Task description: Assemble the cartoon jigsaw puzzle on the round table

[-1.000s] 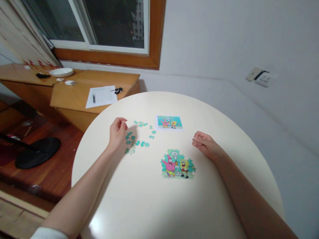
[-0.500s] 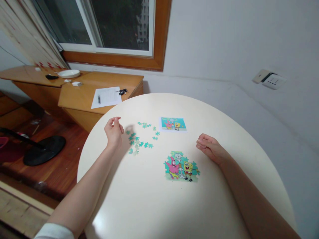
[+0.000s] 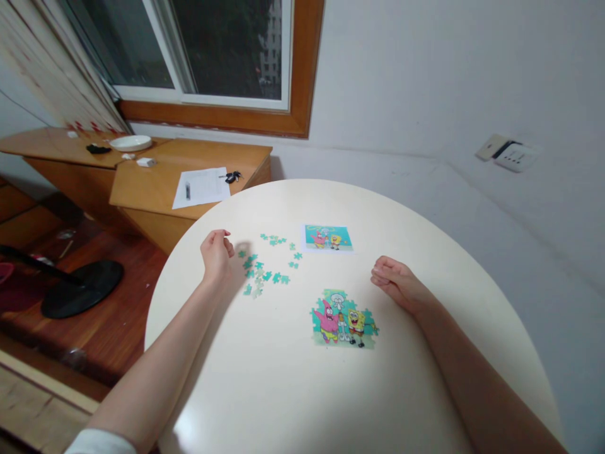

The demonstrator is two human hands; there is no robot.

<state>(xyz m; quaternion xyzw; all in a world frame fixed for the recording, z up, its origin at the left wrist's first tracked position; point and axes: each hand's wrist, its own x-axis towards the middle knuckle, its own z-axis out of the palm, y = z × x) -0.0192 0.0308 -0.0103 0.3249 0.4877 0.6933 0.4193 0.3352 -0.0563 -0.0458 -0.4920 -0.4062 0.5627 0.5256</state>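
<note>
Nearest the viewer, the joined puzzle [image 3: 343, 325] lies flat on the bench [image 3: 265, 397], its lower edge straight and its other sides irregular; its outline matches that of a second ago, with no piece visibly added. To its right, and slightly beyond, the right hand [image 3: 399, 284] holds its position, well clear of the loose group, its fingers [image 3: 382, 270] folded narrow with the thumb against them and no piece showing. At the left, the left hand [image 3: 216, 257] has drawn a little away from the loose pieces [image 3: 267, 276]; a narrow gap now separates the two. Its fingers [image 3: 229, 246] are curled inward, and whether they pinch anything cannot be told. The loose pieces keep their scattered arrangement between this hand and the picture card [image 3: 328, 238], which lies flat beyond the puzzle. The visible change is thus confined to the left hand, and assembly appears to have paused without advancing. Farther off, a cabinet [image 3: 212, 159] bears a paper [image 3: 208, 188] and keys [image 3: 231, 177], below a window [image 3: 231, 50].
</note>
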